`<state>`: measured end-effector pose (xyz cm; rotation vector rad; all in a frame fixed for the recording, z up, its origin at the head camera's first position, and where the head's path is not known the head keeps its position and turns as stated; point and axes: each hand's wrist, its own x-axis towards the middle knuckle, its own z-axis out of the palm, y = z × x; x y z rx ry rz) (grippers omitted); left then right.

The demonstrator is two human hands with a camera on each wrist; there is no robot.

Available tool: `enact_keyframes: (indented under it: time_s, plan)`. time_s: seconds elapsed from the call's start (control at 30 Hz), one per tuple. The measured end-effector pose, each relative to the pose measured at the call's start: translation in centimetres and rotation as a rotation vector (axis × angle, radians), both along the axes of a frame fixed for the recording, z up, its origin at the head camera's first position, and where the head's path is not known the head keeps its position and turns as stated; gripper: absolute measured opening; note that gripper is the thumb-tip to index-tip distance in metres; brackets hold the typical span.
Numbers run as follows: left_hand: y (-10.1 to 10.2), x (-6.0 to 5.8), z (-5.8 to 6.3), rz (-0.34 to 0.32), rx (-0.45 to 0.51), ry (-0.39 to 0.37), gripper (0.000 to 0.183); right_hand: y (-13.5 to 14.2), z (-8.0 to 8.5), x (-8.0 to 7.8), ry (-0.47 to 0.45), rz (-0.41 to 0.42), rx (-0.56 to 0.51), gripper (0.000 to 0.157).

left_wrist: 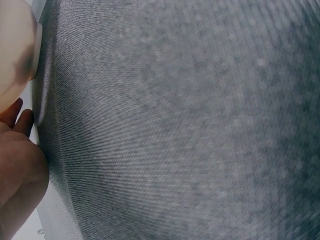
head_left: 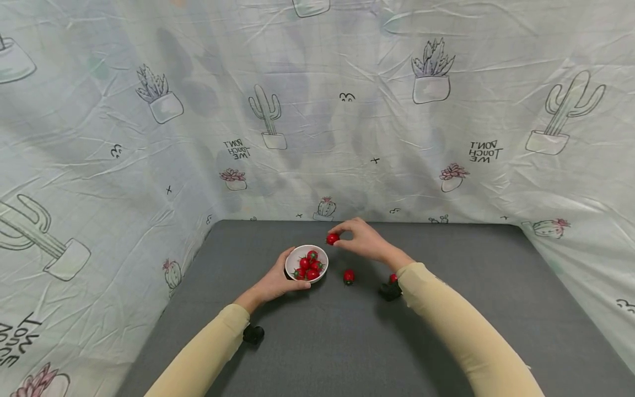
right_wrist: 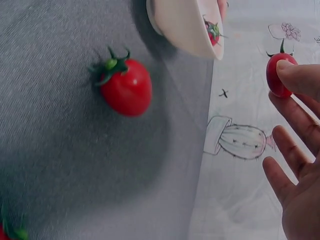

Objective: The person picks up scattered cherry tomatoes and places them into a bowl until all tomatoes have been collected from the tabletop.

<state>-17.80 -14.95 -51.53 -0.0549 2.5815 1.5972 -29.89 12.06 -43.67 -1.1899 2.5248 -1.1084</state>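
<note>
My left hand [head_left: 275, 283] grips a white bowl [head_left: 292, 259] from its left side, thumb along the near rim. Several red cherry tomatoes [head_left: 304, 263] with green stems lie in the bowl. Just right of the bowl and above the table, my right hand [head_left: 361, 239] pinches one cherry tomato [right_wrist: 280, 75] between thumb and index finger, the other fingers spread. A loose cherry tomato [head_left: 349, 276] lies on the table below that hand. Beside the right wrist another tomato [head_left: 393, 278] is partly hidden. In the left wrist view only the bowl's outer wall [left_wrist: 17, 50] and part of the hand appear.
The grey table [head_left: 317, 342] runs back to a white sheet [head_left: 347, 138] printed with potted cacti, which also hangs along both sides. A black wrist device [head_left: 253, 334] sits under the left sleeve, and another [head_left: 389, 291] under the right.
</note>
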Motion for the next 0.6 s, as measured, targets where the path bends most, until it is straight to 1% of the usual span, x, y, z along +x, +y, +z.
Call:
enact_keyframes:
  time_s: [0.27, 0.47, 0.6]
  plan:
    - [-0.1, -0.1, -0.2, -0.015, 0.017, -0.008, 0.116, -1.6, 0.0, 0.5, -0.003, 0.022, 0.029, 0.030]
    - [-0.2, -0.1, -0.1, -0.016, 0.023, -0.016, 0.116, -2.7, 0.2, 0.8, 0.035, 0.036, 0.051, 0.029]
    - [-0.3, -0.1, 0.0, -0.017, 0.017, -0.017, 0.117, -3.6, 0.2, 1.1, 0.044, 0.048, 0.053, 0.029]
